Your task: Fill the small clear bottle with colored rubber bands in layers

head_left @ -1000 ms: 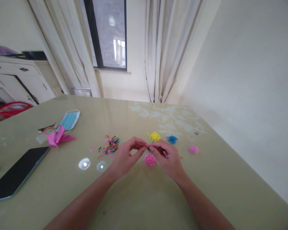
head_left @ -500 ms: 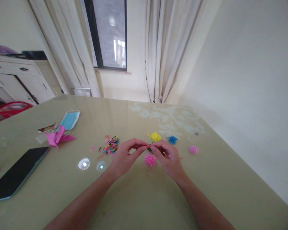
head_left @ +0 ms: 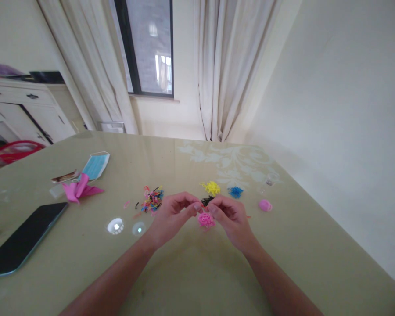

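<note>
My left hand (head_left: 176, 216) is closed in a pinch, thumb against fingertips, on a small red rubber band (head_left: 202, 208). Across a narrow gap, my right hand (head_left: 230, 217) pinches the band's other side; the fingers hide most of it. Just beyond the fingertips lies a pile of black rubber bands (head_left: 206, 200), with a pink pile (head_left: 206, 220) on the near side. Yellow bands (head_left: 212, 188) and blue bands (head_left: 235, 192) form heaps farther back. Left of my left hand is a mixed-colour heap of bands (head_left: 153, 199).
A pink rounded object (head_left: 265, 205) sits to the right, near a small clear bag (head_left: 270, 181). On the left are a dark-screened tablet or phone (head_left: 26, 235), a pink folded-paper shape (head_left: 81, 189), a blue mask (head_left: 96, 166) and a shiny round piece (head_left: 115, 225).
My fingertips have drawn slightly apart, so more of the black pile shows between them. The red band sits a little lower. The piles have stayed in place.
</note>
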Action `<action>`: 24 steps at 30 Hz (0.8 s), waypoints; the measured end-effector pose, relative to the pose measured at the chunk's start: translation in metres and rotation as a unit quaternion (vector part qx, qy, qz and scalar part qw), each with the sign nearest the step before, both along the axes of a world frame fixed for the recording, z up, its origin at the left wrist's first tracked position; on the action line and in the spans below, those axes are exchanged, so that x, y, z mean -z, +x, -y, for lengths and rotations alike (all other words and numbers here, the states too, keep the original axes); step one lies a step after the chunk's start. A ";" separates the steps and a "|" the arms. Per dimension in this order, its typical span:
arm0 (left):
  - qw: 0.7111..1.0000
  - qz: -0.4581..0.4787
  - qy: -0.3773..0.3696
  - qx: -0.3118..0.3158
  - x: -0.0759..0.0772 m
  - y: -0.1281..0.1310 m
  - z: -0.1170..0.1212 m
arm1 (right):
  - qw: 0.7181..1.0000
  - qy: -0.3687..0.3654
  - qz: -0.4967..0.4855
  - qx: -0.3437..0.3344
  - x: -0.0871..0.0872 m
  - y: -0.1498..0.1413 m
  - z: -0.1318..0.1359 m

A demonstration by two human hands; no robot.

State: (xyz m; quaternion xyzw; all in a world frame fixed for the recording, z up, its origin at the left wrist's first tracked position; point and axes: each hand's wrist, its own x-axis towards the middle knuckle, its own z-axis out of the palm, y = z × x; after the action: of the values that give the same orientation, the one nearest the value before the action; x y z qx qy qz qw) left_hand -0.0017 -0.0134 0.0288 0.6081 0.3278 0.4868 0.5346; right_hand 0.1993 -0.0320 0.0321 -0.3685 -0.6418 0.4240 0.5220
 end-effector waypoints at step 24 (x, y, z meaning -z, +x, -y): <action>0.746 -0.550 0.087 -0.366 0.019 -0.098 -0.063 | 0.998 -0.008 0.069 -0.004 -0.020 0.039 -0.016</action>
State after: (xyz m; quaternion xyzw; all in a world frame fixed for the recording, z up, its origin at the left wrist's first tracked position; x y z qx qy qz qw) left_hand -0.0998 0.0499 0.0101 0.6478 0.7185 0.2529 -0.0122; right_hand 0.2379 -0.0162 0.0519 -0.3991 -0.6742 0.4046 0.4717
